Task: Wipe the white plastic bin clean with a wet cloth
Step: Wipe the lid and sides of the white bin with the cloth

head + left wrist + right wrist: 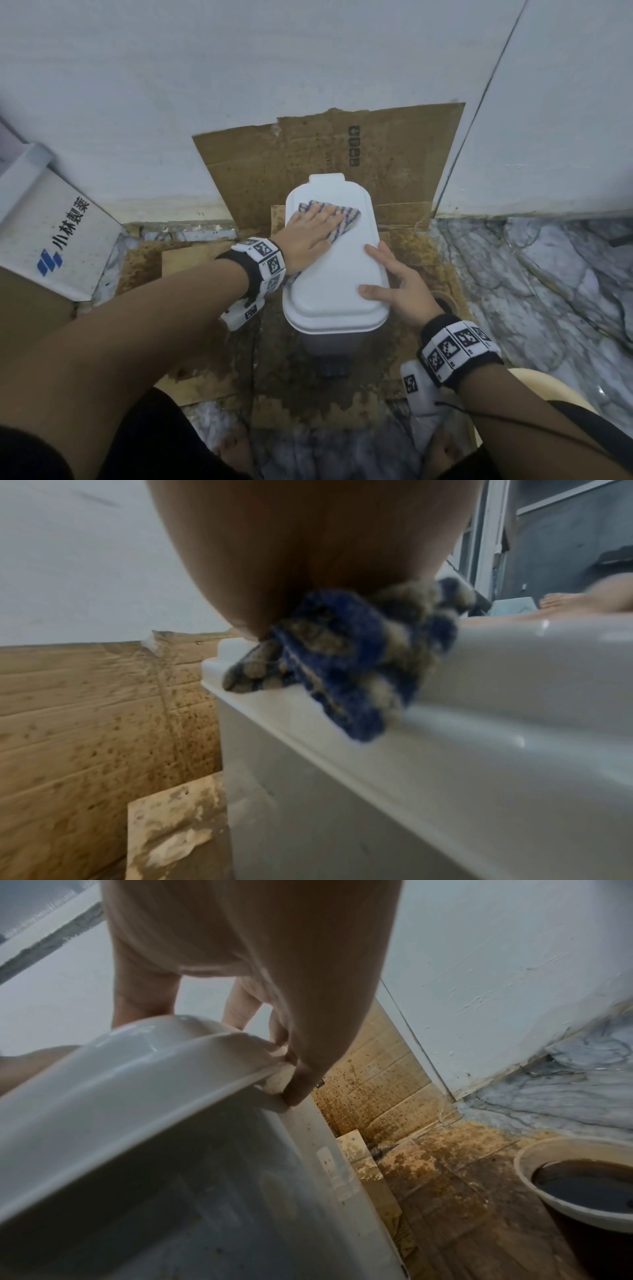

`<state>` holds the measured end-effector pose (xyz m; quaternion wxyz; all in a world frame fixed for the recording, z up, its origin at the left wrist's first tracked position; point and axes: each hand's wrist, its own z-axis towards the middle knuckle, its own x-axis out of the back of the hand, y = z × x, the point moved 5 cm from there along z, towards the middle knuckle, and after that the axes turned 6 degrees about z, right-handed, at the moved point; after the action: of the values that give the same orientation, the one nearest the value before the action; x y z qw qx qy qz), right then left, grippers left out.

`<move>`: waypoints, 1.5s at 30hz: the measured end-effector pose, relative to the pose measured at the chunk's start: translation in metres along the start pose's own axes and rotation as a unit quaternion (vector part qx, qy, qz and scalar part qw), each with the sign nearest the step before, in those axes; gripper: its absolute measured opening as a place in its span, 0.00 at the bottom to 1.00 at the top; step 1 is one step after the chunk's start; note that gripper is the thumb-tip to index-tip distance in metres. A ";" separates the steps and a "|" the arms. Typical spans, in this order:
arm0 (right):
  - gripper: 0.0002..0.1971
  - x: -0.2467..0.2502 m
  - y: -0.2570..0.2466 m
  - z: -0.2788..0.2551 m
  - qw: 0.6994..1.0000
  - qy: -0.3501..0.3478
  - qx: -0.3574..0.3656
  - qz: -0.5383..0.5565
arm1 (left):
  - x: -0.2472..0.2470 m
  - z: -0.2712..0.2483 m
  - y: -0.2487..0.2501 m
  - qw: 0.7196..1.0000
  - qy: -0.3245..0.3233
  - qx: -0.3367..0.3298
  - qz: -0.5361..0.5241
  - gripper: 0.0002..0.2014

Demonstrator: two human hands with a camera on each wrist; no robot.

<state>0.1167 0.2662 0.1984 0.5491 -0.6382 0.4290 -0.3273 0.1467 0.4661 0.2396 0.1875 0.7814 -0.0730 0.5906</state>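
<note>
The white plastic bin [337,281] stands on stained cardboard with its lid closed. A blue-checked cloth [346,219] lies on the far left part of the lid. My left hand [308,236] presses flat on it with straight fingers. In the left wrist view the cloth [342,664] bunches under my palm [308,561] at the lid's edge [479,723]. My right hand [394,284] rests on the lid's right rim, with thumb and forefinger lying on top. In the right wrist view another finger [301,1085] reaches down past the rim onto the bin's side [171,1177].
Stained cardboard [308,154] covers the floor and leans on the white wall behind the bin. A white printed box [51,246] sits at left. A cream bowl of dark liquid [582,1185] stands on the floor right of the bin. Marble floor [548,274] lies at right.
</note>
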 end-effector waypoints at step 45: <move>0.29 -0.087 -0.051 0.004 0.860 0.024 0.090 -0.501 | -0.068 -0.168 -0.035 0.648 0.292 0.367 -0.601 0.19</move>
<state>0.0939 0.3483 0.2521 0.3558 -0.7069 0.0329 -0.6105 -0.0124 0.5545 0.2064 0.2108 0.4464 0.6937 0.5245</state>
